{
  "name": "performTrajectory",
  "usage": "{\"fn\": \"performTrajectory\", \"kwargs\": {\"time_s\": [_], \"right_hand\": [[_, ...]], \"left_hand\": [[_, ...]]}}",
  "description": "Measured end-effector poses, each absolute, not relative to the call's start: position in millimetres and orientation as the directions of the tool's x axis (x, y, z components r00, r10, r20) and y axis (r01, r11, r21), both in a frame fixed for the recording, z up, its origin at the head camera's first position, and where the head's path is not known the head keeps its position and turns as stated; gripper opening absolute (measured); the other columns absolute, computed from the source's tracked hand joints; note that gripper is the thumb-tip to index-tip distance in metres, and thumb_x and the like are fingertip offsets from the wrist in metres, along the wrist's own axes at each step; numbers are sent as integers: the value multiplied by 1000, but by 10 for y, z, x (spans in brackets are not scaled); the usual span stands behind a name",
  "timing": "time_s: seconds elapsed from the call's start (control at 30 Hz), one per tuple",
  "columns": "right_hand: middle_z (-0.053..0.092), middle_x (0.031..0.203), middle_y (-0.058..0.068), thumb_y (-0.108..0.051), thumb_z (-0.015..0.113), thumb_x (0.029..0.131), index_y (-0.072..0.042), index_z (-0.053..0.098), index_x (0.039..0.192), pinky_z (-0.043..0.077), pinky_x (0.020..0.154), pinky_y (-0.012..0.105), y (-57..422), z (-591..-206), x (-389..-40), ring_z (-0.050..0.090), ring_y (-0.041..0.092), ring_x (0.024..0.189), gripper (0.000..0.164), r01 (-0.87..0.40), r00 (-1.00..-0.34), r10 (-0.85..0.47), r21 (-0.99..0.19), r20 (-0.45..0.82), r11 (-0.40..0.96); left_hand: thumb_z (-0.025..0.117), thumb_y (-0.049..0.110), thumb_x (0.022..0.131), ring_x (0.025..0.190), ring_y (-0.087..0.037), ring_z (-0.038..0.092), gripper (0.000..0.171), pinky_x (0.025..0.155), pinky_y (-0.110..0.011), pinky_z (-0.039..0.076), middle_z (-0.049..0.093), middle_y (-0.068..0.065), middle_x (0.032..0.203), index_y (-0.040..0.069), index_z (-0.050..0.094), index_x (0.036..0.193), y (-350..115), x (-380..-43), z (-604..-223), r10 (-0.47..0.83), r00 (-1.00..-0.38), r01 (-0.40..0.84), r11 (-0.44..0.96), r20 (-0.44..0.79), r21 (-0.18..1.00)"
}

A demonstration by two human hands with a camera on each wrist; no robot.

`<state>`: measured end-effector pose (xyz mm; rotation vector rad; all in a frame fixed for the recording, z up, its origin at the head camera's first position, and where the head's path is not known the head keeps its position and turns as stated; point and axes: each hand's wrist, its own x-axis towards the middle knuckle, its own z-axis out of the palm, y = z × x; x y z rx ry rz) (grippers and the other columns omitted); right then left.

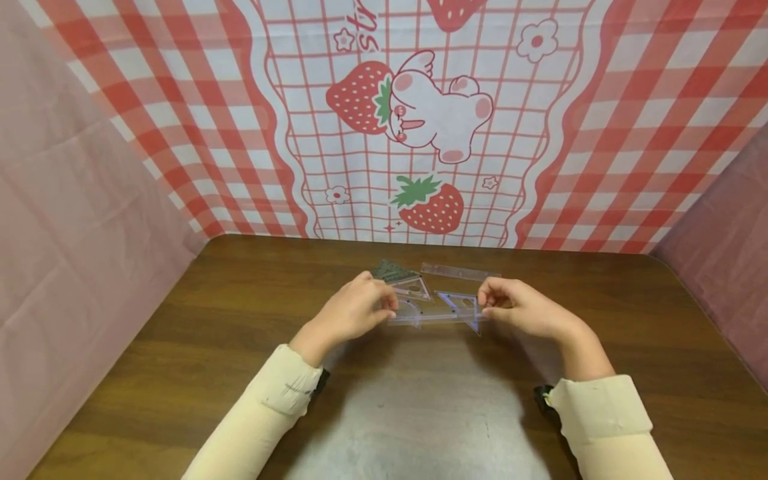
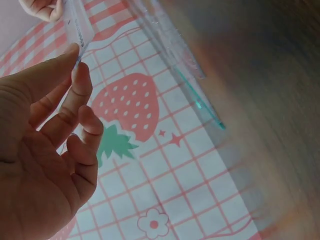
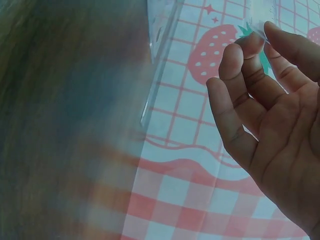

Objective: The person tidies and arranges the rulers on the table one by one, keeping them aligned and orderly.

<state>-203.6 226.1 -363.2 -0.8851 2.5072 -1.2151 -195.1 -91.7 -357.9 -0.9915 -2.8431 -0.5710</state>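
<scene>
A clear plastic ruler (image 1: 437, 319) spans the gap between both hands. My left hand (image 1: 359, 308) pinches one end of it between thumb and index finger, with printed marks on the strip (image 2: 79, 27) close to the fingertips. At the opposite end, the thumb and forefinger of my right hand (image 1: 521, 305) pinch the ruler (image 3: 263, 17), the remaining fingers loosely bent. Through and behind the ruler show a purple-edged set square (image 1: 465, 305) near the right hand and a clear piece with a curved purple edge (image 1: 411, 309) near the left.
Beyond the left hand lie a dark green piece (image 1: 393, 269) and a clear triangular set square (image 1: 417, 289). Another clear ruler (image 1: 461, 273) lies farther back on the brown wooden table (image 1: 180, 373). A strawberry-print cloth (image 1: 510, 133) hangs behind the table, with pink cloth at both sides.
</scene>
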Motion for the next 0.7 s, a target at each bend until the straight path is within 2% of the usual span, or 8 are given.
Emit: {"fn": "performTrajectory", "kwargs": {"time_s": [0.33, 0.7], "right_hand": [[66, 92, 13, -3, 62, 95, 0, 65, 99, 50, 72, 22, 2203, -3567, -1988, 57, 5, 81, 5, -417, -816, -577, -733, 40, 538], [66, 92, 9, -6, 62, 96, -4, 66, 97, 48, 71, 22, 2121, -3560, -1934, 56, 5, 85, 4, -430, -810, -582, -743, 67, 513]], "left_hand": [[78, 17, 85, 81, -14, 49, 5, 74, -30, 43, 71, 7, 81, 17, 73, 84, -991, -1851, -3542, 551, -813, 579, 731, 188, 361], [78, 16, 85, 78, -10, 47, 5, 72, -27, 42, 68, 10, 76, 18, 74, 83, -1098, -1754, -3545, 527, -834, 543, 726, 165, 421]]}}
